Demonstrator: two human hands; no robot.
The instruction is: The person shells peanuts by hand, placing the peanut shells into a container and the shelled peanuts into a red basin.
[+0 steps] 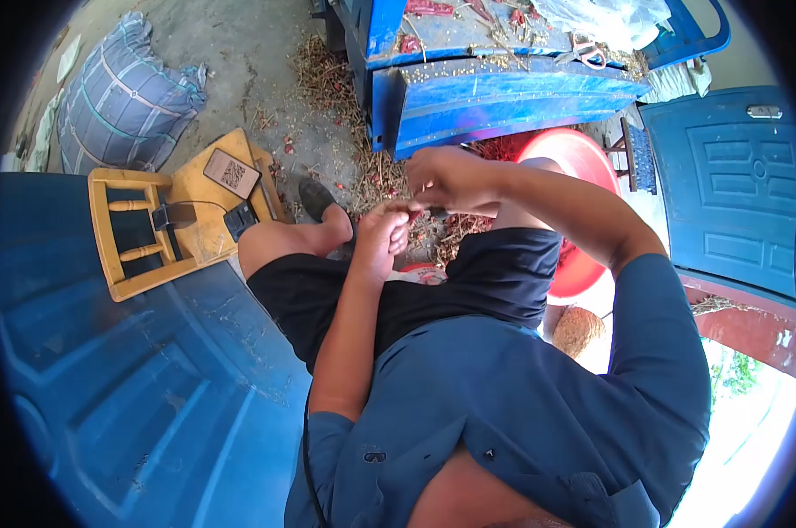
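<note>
Holds curled left hand (387,236) close against bent right hand (455,182), in front of black shorts (416,304). Cannot tell how far open with either grip, nor identify any item held between. Shows dry stalks (379,167) scattered below on floor (240,84), red basin (589,157) to the right, blue cart (512,99) ahead.

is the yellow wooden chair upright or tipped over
Upright: the chair's seat faces up, with a QR-code panel resting on it.
</note>
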